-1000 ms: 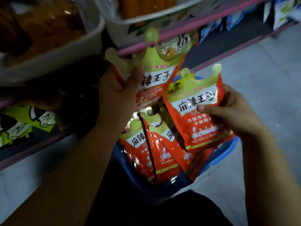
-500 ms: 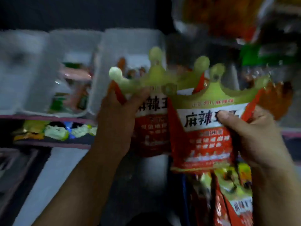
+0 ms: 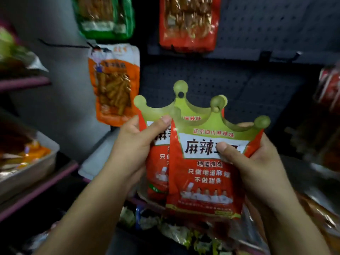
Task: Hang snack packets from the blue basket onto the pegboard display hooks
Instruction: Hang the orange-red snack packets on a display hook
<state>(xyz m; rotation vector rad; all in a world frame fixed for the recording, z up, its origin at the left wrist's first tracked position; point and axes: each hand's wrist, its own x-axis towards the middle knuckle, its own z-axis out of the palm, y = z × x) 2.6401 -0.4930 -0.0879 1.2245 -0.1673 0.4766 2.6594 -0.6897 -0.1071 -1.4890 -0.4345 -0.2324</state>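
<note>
I hold two red snack packets with green crown-shaped tops in front of a dark pegboard [image 3: 257,85]. My left hand [image 3: 134,146] grips the rear packet [image 3: 158,173], thumb across its white label. My right hand [image 3: 253,162] grips the front packet [image 3: 204,181], thumb on its label, and this packet overlaps the rear one. Each crown's middle knob has a hang hole. A bare black hook [image 3: 287,57] sticks out of the pegboard up right. The blue basket is out of view.
An orange packet [image 3: 114,85] hangs on a long hook at left; green [image 3: 104,15] and red [image 3: 187,23] packets hang above. Shelves with pink edges and a grey tray [image 3: 27,173] stand at left. More packets hang at the right edge [image 3: 329,89]. Loose snacks lie below.
My view has swung up from the basket on the floor to the pegboard. Both hands have raised their packets with it, and the packets now overlap in front of the board.
</note>
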